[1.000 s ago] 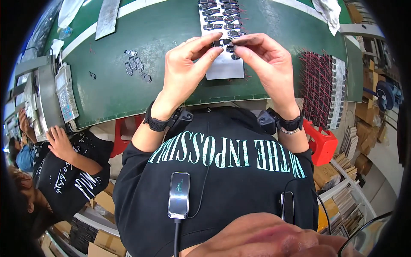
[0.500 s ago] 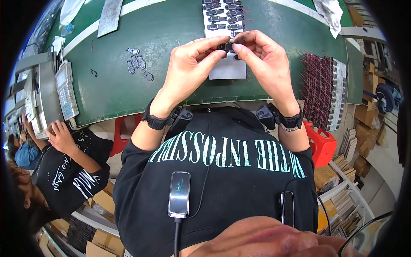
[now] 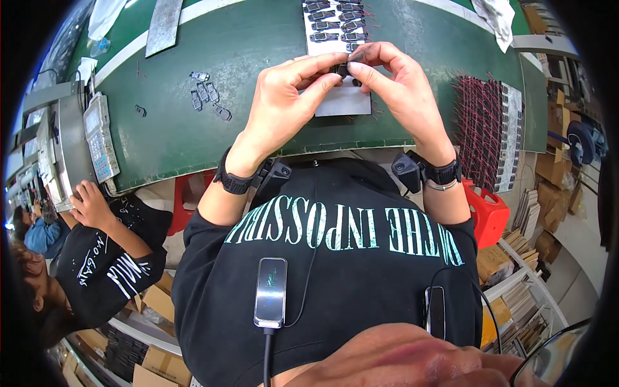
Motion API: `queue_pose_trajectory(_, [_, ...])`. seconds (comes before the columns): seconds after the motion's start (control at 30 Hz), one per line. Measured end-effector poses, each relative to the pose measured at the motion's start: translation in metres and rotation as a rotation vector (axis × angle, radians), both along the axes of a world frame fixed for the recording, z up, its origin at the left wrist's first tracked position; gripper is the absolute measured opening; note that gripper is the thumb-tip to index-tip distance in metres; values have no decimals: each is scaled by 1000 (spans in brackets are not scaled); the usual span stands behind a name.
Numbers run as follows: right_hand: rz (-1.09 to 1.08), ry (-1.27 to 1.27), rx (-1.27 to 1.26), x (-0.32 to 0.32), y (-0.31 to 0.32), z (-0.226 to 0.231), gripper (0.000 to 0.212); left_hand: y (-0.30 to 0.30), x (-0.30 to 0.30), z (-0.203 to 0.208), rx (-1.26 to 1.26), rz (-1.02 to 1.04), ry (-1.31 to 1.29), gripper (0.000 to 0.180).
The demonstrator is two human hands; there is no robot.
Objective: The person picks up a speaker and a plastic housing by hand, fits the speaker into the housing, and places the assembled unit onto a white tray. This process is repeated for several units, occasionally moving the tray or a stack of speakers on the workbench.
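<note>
Both my hands meet over a white board (image 3: 345, 104) on the green table. My left hand (image 3: 278, 97) is closed, its thumb and index finger pinching a small black plastic part (image 3: 342, 69). The thumb and index finger of my right hand (image 3: 405, 87) are pressed together at the right side of that part, and they hide some of it. Beyond my fingers, rows of small black modules (image 3: 324, 27) with thin red wires lie on the board.
Several loose black parts (image 3: 205, 93) and a single one (image 3: 140, 110) lie on the table's left. Many red-wired modules (image 3: 480, 132) fill the right side. A keypad device (image 3: 100, 138) stands at the left edge, near a co-worker's hand (image 3: 91, 206). A metal plate (image 3: 164, 27) lies far left.
My right hand has shifted slightly, its fingertips closing more tightly at the part's side. The left hand stays nearly still with the part in its pinch.
</note>
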State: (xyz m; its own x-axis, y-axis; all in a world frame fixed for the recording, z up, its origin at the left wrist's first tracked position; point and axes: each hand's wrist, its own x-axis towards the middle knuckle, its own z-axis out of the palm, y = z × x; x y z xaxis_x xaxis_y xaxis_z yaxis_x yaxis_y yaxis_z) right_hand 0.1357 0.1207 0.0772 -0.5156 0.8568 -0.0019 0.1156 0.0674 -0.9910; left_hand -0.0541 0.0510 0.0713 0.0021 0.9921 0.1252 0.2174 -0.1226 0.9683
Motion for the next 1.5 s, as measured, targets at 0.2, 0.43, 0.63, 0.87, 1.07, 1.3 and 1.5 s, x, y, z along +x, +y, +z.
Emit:
queue_pose_trajectory(0.2, [131, 17, -229, 6, 6, 5, 15, -1, -1, -6, 32, 24, -3, 29])
queue_pose_trajectory(0.43, [145, 30, -175, 2, 6, 5, 14, 2, -4, -2, 24, -15, -10, 30])
queue_pose_trajectory(0.63, [72, -144, 31, -3, -1, 8, 15, 2, -5, 2, -10, -34, 29, 32])
queue_pose_trajectory(0.87, [24, -126, 111, -6, -12, 12, 17, 0, -4, -2, -143, -4, -215, 32])
queue_pose_trajectory(1.07, [-6, -161, 220, -5, -14, 11, 19, 1, -5, -3, -147, -13, -309, 32])
queue_pose_trajectory(1.3, [-46, -168, 299, -7, -15, 5, 18, 1, -5, -4, -125, -11, -271, 32])
queue_pose_trajectory(1.5, [-101, -93, 410, -10, -15, -2, 18, 0, -5, -7, -142, -33, -281, 33])
